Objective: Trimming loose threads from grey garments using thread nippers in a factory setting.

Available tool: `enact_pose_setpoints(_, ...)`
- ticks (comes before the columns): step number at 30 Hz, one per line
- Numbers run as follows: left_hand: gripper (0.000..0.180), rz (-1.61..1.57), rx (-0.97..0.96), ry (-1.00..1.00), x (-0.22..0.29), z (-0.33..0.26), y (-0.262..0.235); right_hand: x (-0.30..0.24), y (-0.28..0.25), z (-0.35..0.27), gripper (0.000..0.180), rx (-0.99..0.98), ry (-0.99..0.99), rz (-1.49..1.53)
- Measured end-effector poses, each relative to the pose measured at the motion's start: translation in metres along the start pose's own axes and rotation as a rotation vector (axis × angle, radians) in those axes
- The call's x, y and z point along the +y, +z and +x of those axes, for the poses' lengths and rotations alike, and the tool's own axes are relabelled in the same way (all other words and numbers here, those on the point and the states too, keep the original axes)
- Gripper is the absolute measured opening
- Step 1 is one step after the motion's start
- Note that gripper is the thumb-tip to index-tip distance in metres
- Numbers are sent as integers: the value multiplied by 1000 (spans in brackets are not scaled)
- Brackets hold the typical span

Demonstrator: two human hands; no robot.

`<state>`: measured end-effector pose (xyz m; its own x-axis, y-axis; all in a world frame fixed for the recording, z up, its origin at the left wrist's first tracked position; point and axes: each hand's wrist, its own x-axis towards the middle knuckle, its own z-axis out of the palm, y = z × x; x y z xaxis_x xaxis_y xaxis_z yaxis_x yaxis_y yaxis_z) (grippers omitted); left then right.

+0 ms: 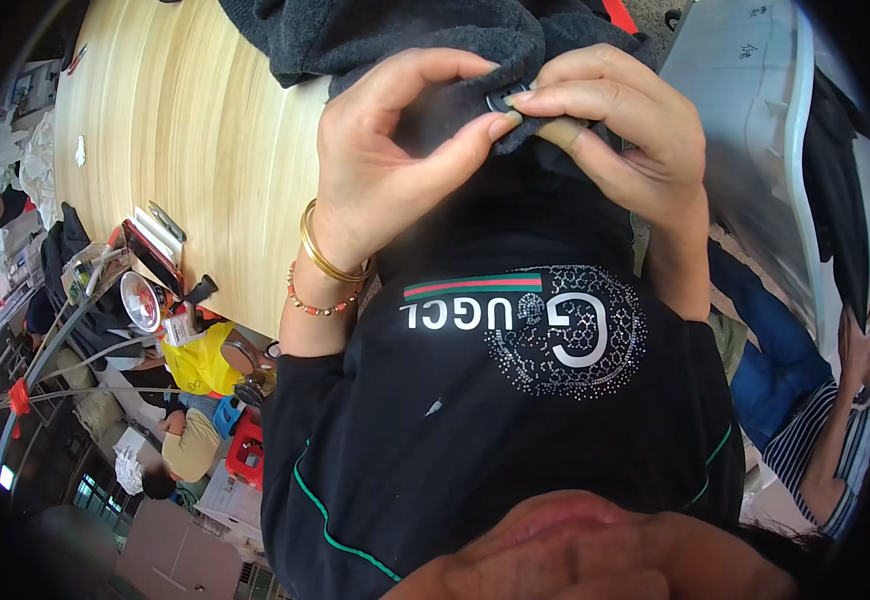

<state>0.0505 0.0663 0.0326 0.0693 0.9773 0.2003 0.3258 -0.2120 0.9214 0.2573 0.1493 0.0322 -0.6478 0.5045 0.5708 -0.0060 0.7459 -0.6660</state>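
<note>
A dark grey knitted garment (340,35) lies bunched over the far table edge and hangs toward my lap. On its near edge sits a round dark button (504,98), partly covered by fingertips. My left hand (400,145) pinches the cloth beside the button, thumb tip at the button's lower rim and index finger behind the fabric. Closed from the other side, my right hand (625,120) has its index finger on the button and its thumb under the cloth edge. Whether any thread or needle is there cannot be made out.
A light wooden table (195,110) stands to my left, with a phone (153,255) and small items at its edge. A grey plastic bin (740,110) holding dark cloth is at my right. Other people sit nearby: one in a striped top (805,450), another at lower left (192,447).
</note>
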Motion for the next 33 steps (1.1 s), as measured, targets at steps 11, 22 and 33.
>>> enact_pose_setpoints(11, 25, 36, 1, 236, -1, 6, 1, 7, -9, -7, 38, -211, 367, 373)
enact_pose_setpoints(22, 19, 263, 127, 361, -3, 13, 12, 6, -1, -13, 23, -41, 369, 230)
enact_pose_setpoints(33, 23, 730, 398, 605, -23, 13, -1, 5, -14, -10, 25, -40, 263, -157)
